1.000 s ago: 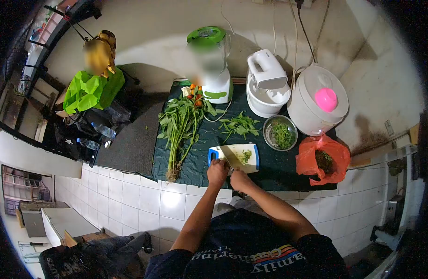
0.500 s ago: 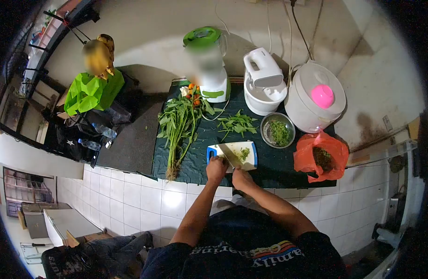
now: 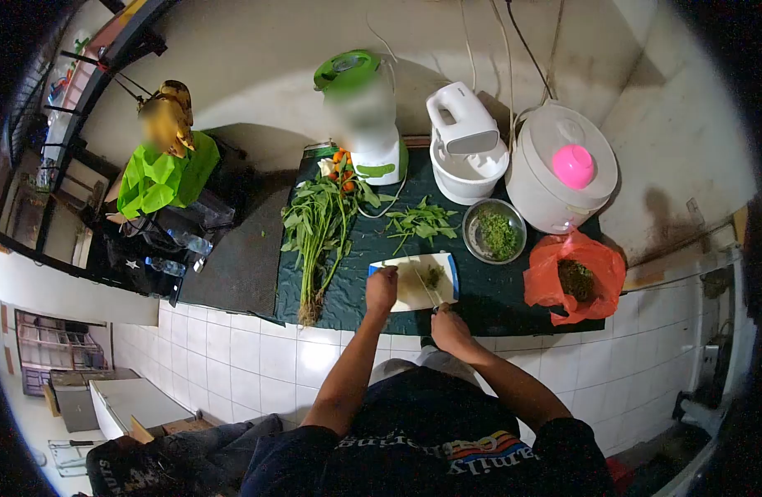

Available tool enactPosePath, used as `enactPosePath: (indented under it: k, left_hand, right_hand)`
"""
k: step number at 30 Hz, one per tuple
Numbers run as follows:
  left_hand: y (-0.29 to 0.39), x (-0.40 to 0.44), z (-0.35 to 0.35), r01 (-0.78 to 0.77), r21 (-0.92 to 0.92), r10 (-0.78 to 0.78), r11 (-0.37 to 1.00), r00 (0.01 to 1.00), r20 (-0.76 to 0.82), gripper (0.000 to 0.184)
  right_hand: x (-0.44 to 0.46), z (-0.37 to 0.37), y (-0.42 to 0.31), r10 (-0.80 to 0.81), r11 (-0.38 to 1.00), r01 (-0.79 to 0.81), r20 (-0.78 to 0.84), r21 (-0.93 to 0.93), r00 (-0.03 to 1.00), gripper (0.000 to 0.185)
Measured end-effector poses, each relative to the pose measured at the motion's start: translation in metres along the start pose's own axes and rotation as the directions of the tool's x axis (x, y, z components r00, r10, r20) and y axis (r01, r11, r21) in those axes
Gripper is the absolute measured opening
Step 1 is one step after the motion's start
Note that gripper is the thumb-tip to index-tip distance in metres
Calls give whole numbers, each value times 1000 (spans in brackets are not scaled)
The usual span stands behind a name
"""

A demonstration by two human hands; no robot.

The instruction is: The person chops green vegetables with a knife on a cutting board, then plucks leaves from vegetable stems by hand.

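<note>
A white cutting board point(image 3: 407, 296) with blue edges lies near the front edge of the table. My right hand point(image 3: 449, 325) is closed around the handle of a knife point(image 3: 431, 289), whose blade slants over the board. A small heap of chopped greens point(image 3: 435, 274) sits on the board beyond the blade. At the board's left end is my left hand point(image 3: 382, 287), its fingers pinched together; what they hold, if anything, is too small to make out. Behind the board lie loose green leaves point(image 3: 422, 222). A steel bowl point(image 3: 472, 240) of chopped greens point(image 3: 501, 238) stands to the right.
Leafy stems with roots point(image 3: 316, 248) lie left of the board. Along the back stand a green-and-white blender point(image 3: 377, 157), a white stand mixer point(image 3: 468, 153) and a large white cooker point(image 3: 555, 190) with a pink bowl point(image 3: 573, 167) on top. An orange plastic bag point(image 3: 540, 277) sits at right.
My left hand has moved farther from me, up along the board's left end. The knife, in my right hand, has shifted right and a little toward me. The view has tilted slightly.
</note>
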State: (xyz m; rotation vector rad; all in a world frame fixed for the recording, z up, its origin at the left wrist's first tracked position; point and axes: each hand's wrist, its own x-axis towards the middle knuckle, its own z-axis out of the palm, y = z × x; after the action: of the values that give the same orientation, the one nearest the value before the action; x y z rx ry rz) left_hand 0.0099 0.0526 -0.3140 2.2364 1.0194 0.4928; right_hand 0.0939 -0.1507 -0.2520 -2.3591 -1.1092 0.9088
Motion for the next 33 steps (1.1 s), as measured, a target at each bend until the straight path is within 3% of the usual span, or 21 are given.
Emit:
enactPosePath:
  k: [1, 3, 5, 9, 11, 13, 15, 18, 21, 22, 25, 27, 29, 32, 33]
  left_hand:
    - [4, 4, -9, 85, -26, -85, 996, 996, -8, 20]
    - [13, 15, -25, 66, -63, -67, 996, 997, -22, 20]
    - [22, 31, -34, 167, 59, -167, 984, 986, -4, 20]
    - [-8, 66, -10, 19, 158, -18, 987, 1000, -10, 21]
    - [5, 79, -5, 35, 190, -47, 981, 997, 59, 21]
    - [15, 84, -2, 47, 221, -77, 974, 989, 128, 21]
    - [17, 88, 5, -61, 289, 7, 955, 983, 183, 23]
    - [5, 101, 22, -65, 276, 11, 959, 982, 191, 23]
    - [-5, 106, 31, -69, 300, 4, 952, 978, 210, 18]
    - [10, 103, 17, -68, 302, 4, 951, 978, 210, 18]
    - [26, 90, -12, -10, 273, -57, 962, 970, 236, 19]
    - [19, 84, -23, -102, 224, 65, 969, 984, 165, 21]
    - [8, 69, -31, -53, 182, 25, 982, 988, 152, 24]
    - [-12, 46, -34, -75, 130, 50, 989, 981, 187, 26]
    - [-11, 36, -36, -33, 31, 26, 999, 979, 201, 26]
  right_hand:
    - [-2, 2, 1, -24, 1000, 24, -15, -19, 1000, 36]
    - [-3, 6, 6, -46, 998, 45, -34, -40, 998, 35]
    - [1, 18, 15, 0, 1000, 0, 103, 2, 995, 36]
    - [-4, 25, 28, -48, 998, 47, 36, 34, 998, 38]
    - [-16, 8, 14, 26, 996, -26, -3, -81, 1000, 39]
    - [-15, 10, 19, 98, 993, -96, 29, -65, 995, 40]
    - [-18, 7, 21, 171, 984, -168, 59, -51, 984, 40]
    - [-29, 1, 25, 109, 994, -110, 116, 4, 987, 40]
    - [-32, 5, 34, -74, 988, 96, 175, -123, 982, 40]
    - [-32, 9, 35, -52, 995, 63, 133, -80, 990, 40]
    - [-32, 14, 36, -44, 996, 53, 119, -76, 992, 40]
    - [-31, 16, 37, -60, 991, 76, 139, -114, 988, 40]
    - [-30, 22, 39, -152, 984, 156, 52, -83, 987, 51]
    - [-31, 14, 28, -106, 987, 111, 48, -118, 993, 49]
    - [-28, 15, 26, -110, 986, 116, 50, -117, 993, 49]
